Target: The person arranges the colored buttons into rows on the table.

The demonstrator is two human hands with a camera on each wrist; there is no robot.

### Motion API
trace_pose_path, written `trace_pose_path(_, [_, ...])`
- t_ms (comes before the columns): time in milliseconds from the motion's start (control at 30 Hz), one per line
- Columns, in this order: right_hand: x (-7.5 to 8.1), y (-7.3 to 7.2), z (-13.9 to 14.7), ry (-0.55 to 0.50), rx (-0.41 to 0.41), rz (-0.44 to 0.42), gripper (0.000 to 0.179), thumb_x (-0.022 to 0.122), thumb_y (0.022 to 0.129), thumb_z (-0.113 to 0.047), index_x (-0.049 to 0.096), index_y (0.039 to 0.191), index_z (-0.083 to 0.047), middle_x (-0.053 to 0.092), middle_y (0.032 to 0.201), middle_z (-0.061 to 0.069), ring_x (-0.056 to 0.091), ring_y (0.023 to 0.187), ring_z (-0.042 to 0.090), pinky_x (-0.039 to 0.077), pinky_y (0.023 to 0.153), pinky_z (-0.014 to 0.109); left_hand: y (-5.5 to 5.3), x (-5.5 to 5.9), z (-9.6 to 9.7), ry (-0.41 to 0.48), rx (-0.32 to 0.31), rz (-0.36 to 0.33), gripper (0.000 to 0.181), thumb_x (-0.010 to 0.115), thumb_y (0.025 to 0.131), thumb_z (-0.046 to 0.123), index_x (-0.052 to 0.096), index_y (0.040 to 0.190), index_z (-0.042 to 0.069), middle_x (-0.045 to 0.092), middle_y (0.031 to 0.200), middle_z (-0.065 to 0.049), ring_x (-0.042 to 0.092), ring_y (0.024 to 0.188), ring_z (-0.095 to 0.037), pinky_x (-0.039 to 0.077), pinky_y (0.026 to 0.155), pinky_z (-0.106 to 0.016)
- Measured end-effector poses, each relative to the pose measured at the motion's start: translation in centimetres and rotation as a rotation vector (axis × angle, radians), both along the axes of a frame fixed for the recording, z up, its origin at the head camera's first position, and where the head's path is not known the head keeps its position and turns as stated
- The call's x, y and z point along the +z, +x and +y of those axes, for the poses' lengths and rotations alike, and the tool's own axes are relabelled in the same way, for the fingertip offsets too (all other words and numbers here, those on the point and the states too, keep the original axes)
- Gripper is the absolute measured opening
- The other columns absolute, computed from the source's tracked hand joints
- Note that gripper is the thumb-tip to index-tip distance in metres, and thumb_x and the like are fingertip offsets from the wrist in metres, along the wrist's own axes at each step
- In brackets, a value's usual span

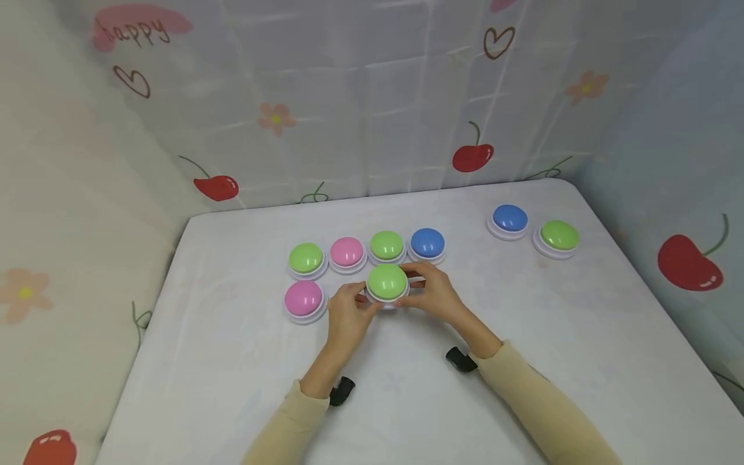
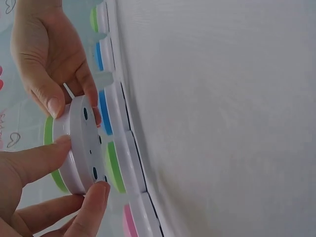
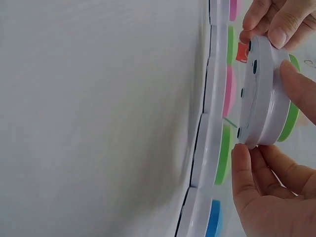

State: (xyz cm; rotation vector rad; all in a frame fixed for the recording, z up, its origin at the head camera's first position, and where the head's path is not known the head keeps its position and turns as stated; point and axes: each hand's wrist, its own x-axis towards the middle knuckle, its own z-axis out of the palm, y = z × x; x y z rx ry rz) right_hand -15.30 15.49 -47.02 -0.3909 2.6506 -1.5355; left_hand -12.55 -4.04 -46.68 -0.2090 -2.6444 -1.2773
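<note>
A green push button with a white base (image 1: 387,282) is held above the table between both hands. My left hand (image 1: 349,316) grips its left side with thumb and fingers, while my right hand (image 1: 436,294) grips the right side. In the left wrist view the white base (image 2: 74,148) is off the cloth, and small dark holes show on its underside. Just behind it stands a row of buttons: green (image 1: 305,258), pink (image 1: 347,251), green (image 1: 386,245) and blue (image 1: 427,243). Another pink button (image 1: 303,298) sits in front of the row's left end.
Farther right on the white-covered table (image 1: 232,361) are a blue button (image 1: 509,218) and a green button (image 1: 559,235). A printed curtain (image 1: 360,97) hangs behind the table and at both sides. Black straps (image 1: 461,359) show at the wrists.
</note>
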Motion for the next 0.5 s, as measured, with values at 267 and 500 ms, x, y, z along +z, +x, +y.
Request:
trace_pose_path(267, [-0.3,-1.3,-2.6,0.014,0.023,-0.038,0.070,0.089,0.068,-0.010,0.057,0.129,0.001,0.059,0.126,0.016,0.060,0.117,0.031,0.054,0.095,0.036,-0.3,0.1,-1.7,-0.075,0.089,-0.012,0.041,0.086,0.070,0.010,0.071,0.106,-0.004,0.070,0.092,-0.017,0.068,0.079,-0.027,0.056,0.068,-0.037])
trace_pose_path(500, [-0.6,-1.9,-4.2,0.009,0.046,-0.047,0.070,0.089,0.068,-0.010,0.057,0.130,0.001,0.060,0.128,0.016,0.060,0.117,0.031,0.054,0.096,0.037,-0.5,0.2,-2.7,-0.091,0.139,-0.045,0.033,0.085,0.070,0.007,0.073,0.099,-0.005,0.071,0.083,-0.016,0.067,0.074,-0.026,0.055,0.065,-0.037])
